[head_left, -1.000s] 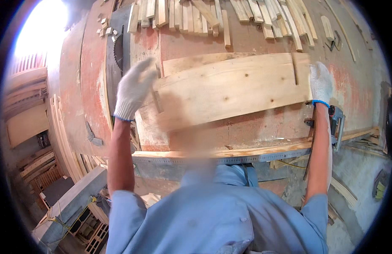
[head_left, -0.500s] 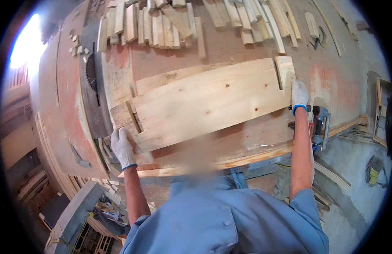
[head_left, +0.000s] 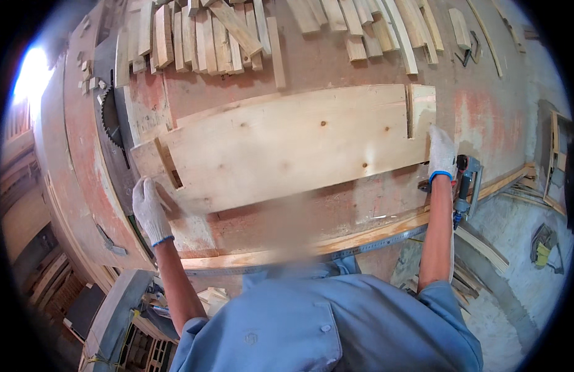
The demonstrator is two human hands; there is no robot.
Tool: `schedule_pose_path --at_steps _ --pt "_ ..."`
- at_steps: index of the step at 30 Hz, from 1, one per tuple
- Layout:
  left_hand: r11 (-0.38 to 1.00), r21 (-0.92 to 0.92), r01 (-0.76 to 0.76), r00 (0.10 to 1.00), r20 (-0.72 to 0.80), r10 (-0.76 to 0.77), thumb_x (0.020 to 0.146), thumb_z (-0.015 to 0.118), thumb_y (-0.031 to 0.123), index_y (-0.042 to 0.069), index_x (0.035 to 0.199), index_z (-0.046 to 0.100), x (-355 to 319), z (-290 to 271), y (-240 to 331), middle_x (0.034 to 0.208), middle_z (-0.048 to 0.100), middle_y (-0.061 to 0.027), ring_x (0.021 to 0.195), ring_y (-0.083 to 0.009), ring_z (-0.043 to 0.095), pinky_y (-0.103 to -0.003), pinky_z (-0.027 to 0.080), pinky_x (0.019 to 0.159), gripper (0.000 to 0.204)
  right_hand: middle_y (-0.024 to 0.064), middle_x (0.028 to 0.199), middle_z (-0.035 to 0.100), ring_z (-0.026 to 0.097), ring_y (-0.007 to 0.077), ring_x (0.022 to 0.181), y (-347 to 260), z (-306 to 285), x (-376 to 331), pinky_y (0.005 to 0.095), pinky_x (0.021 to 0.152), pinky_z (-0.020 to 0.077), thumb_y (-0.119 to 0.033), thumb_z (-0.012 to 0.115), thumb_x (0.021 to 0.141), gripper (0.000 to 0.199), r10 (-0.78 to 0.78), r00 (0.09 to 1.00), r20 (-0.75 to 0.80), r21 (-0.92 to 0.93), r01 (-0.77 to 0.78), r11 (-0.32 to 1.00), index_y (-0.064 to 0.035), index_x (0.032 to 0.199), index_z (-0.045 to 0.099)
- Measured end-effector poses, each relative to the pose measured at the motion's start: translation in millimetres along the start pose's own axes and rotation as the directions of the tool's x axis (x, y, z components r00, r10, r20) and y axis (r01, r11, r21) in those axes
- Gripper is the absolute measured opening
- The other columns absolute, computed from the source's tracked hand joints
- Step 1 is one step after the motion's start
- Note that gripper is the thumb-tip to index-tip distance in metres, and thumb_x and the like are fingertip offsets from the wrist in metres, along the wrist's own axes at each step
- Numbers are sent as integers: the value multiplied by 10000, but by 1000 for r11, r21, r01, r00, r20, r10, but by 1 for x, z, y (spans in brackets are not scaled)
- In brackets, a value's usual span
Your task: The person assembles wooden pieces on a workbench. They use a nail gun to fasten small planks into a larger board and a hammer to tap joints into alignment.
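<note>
You are leaning over the bench (head_left: 336,68), a big reddish worn top, and the panel (head_left: 293,146) is lying flat on it right in front of you, its long axis running left to right across your body and rising a little toward the right. Beyond it a row of slats (head_left: 200,37) is lying along the far side, well apart from the panel. At the left, the saw blade (head_left: 109,118) is poking up through the bench, just beside the panel's left end. A batten (head_left: 167,162) is sitting across the left end of the panel and another batten (head_left: 411,110) across the right end, both square to the long axis.

Your left hand (head_left: 149,209), gloved, is resting flat with fingers loosely spread on the near-left corner, just below the left batten; it is pressing down, not pinching anything. Your right hand (head_left: 441,152), also gloved, is lying against the near-right corner with fingers together, curled at the edge; you cannot tell whether they are wrapping under it. So the panel is spanning between your two hands, each at one end, neither nearer the middle. A nail gun (head_left: 465,183) is sitting just beside your right wrist at the bench edge
</note>
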State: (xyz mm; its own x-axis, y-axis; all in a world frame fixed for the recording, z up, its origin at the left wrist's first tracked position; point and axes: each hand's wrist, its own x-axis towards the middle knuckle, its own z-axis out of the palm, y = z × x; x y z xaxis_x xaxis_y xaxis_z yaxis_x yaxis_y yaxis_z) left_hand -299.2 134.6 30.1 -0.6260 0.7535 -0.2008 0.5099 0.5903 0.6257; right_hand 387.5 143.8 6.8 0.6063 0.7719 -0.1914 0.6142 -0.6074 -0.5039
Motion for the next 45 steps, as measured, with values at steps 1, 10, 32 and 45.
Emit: schedule_pose_path --at_steps 1,10,32,45 --pt "995 -53 -80 997 17 81 1022 631 254 -57 1222 700 6 5 4 1135 726 -132 1042 -212 661 -352 505 966 376 255 1231 725 655 414 1204 5 0 3 476 1045 470 -435 548 1022 536 3 1000 -11 -42 -4 999 48 1172 727" --pt "797 -530 289 957 182 -227 1040 638 268 38 1115 718 41 6 -30 1014 664 -17 910 -138 606 -296 502 813 255 198 1502 592 554 371 1381 77 8 66 451 1174 415 -394 455 1086 523 -76 995 66 -371 95 924 -44 1436 626" --pt "786 -610 -102 902 276 332 1087 470 476 -37 1431 552 64 -54 -74 1506 566 -197 1372 -343 548 -495 366 1216 623 156 1327 691 661 308 1203 45 -67 29 405 1129 469 -382 509 1061 430 -269 879 393 792 -175 585 -73 1317 663" --pt "931 -356 73 949 311 45 1091 567 341 -2 1429 604 -18 -44 -148 1418 624 -90 1266 -208 590 -346 442 1105 483 234 1262 685 645 432 1173 115 -67 -127 520 976 523 -387 720 924 475 -11 990 -143 -494 -61 868 -15 1214 663"
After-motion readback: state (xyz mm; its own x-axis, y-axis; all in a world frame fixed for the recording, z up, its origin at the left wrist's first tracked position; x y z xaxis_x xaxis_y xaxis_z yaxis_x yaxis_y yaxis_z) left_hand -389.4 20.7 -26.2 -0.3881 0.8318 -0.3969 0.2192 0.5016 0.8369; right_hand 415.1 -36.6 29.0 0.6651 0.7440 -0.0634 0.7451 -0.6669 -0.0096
